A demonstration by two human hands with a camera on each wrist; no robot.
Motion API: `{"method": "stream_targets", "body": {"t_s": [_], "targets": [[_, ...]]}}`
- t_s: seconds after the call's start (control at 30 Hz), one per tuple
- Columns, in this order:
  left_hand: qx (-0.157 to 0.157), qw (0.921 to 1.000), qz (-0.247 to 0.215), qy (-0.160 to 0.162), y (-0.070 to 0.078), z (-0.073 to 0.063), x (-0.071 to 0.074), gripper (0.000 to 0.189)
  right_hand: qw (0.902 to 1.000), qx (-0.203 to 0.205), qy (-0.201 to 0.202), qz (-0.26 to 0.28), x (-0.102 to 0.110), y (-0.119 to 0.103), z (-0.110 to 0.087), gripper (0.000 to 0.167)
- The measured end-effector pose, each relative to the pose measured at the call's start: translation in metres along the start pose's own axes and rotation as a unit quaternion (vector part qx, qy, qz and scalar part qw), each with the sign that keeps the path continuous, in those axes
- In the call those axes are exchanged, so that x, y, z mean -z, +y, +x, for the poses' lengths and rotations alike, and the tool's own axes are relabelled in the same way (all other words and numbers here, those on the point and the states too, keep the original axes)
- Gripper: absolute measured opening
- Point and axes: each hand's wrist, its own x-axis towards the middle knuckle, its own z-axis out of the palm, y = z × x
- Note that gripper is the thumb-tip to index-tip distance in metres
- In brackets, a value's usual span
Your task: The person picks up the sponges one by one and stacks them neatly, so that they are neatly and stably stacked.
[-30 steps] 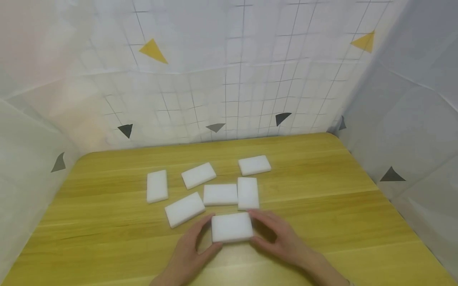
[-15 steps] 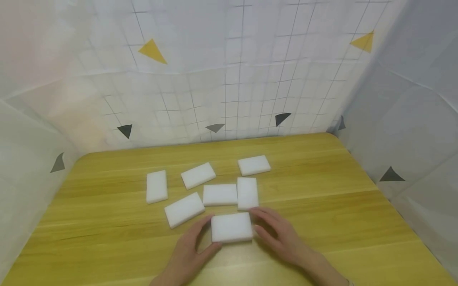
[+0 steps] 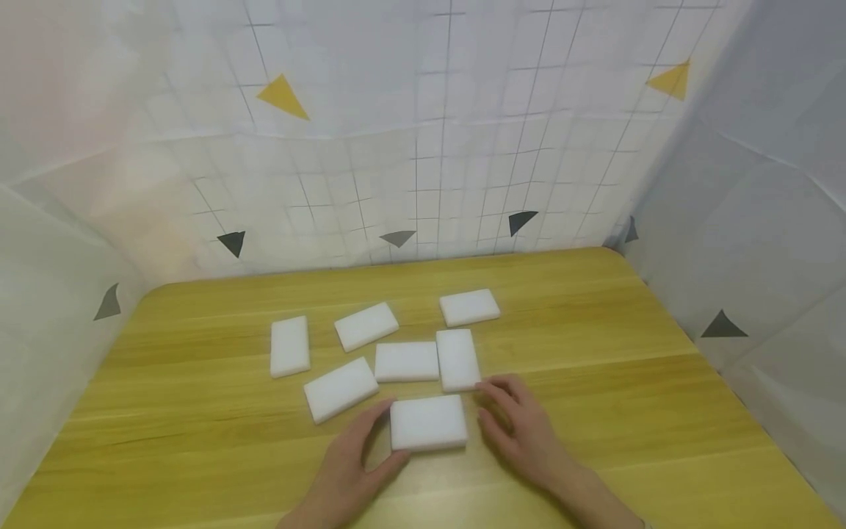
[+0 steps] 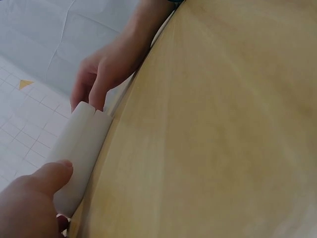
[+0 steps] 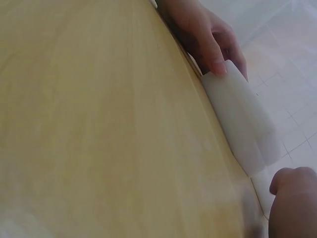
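Several white rectangular sponges lie flat on the table. My left hand (image 3: 346, 463) grips the left end of the nearest sponge (image 3: 428, 423), its thumb at the near corner and its fingers at the far one. In the left wrist view, the left thumb (image 4: 54, 176) presses on that sponge's side. My right hand (image 3: 525, 433) is off the sponge's right end, fingers loosely bent. One of its fingertips touches the near right corner of a slightly tilted sponge (image 3: 457, 360) behind. A sideways sponge (image 3: 406, 361) sits against that one's left edge.
Further sponges lie around: an angled one (image 3: 341, 389) at left, a lengthwise one (image 3: 289, 347) farther left, and two at the back (image 3: 366, 326), (image 3: 470, 307). White sheets (image 3: 423, 147) with printed triangles enclose the wooden table (image 3: 628, 382).
My right hand has let go of the nearest sponge and moved slightly right. The sponge behind has turned a little, its near end shifting right. My left hand keeps its grip.
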Motion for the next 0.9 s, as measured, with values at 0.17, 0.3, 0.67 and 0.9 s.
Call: {"method": "stream_targets", "body": {"t_s": [0.17, 0.3, 0.67, 0.9], "targets": [[0.015, 0.9998, -0.006, -0.010, 0.002, 0.000, 0.001, 0.072, 0.9989, -0.010, -0.014, -0.043, 0.001, 0.002, -0.001, 0.046], [0.017, 0.9998, -0.008, -0.011, 0.002, 0.000, 0.002, 0.072, 0.9976, -0.012, -0.020, -0.065, 0.000, 0.003, -0.002, 0.047], [0.017, 0.9997, -0.010, -0.013, 0.001, -0.001, 0.002, 0.071, 0.9961, -0.019, 0.008, -0.086, 0.001, 0.008, -0.001, 0.037], [0.013, 0.9998, -0.006, -0.010, 0.000, -0.001, 0.002, 0.071, 0.9938, -0.031, 0.028, -0.103, 0.003, 0.011, 0.000, 0.031]]}}
